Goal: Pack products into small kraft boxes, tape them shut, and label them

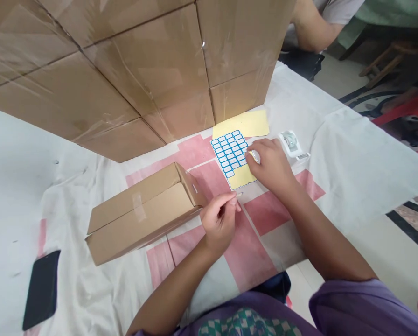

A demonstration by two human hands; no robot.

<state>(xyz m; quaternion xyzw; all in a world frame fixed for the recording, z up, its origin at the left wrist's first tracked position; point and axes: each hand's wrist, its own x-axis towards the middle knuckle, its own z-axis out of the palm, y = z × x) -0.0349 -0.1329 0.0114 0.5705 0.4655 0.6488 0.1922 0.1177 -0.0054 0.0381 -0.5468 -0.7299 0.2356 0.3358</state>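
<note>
A sheet of blue-bordered labels (230,149) lies on the cloth-covered table, its yellow backing bare at the near end. My right hand (270,163) is at the sheet's right edge, thumb and forefinger closed on it. Just below the sheet, my left hand (221,219) pinches a small white label (239,194) between thumb and forefinger. A taped cardboard box (142,210) lies to the left of my left hand. Behind the label sheet is a piece of yellow backing paper (246,124).
A tall stack of taped cartons (135,70) stands along the back of the table. Beyond my right hand sits a small white pack (293,144) with a printed picture. A black phone (41,289) lies at far left. Another person's arm (312,28) shows at top right.
</note>
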